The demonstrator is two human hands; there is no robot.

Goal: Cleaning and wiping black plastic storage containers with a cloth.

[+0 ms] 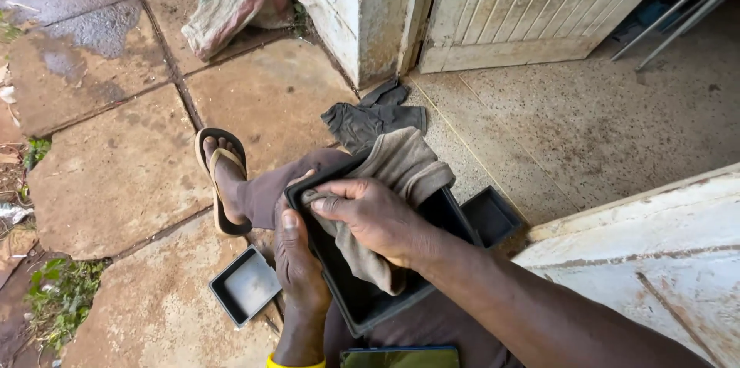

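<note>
Tray (362, 302), black, shallow and rectangular, rests tilted across my lap with its open side facing up toward me, which puts the inside floor within reach. My left hand (297, 260) clamps the tray's near-left rim, thumb laid along the inner edge, so the tray cannot slide down my leg. My right hand (370, 214) is closed on a grey cloth (405, 168), fingers pressing a fold of it against the tray's upper-left corner; the rest of the cloth drapes over the tray's far rim and hangs into its floor.

Beyond the tray's far-left corner, my leg extends to a foot in a tan sandal (220, 179) on the paving slabs (116, 175). Left of the tray and below it, a small black tray (245, 285) lies flat on the slabs, apart from my left hand. Right of the tray, another small black tray (492, 216) sits against a pale painted ledge (655, 237), which closes off that side. Beyond the tray, a dark garment (374, 117) lies by the doorway step. Open room lies mainly left of the tray, over the slabs.
</note>
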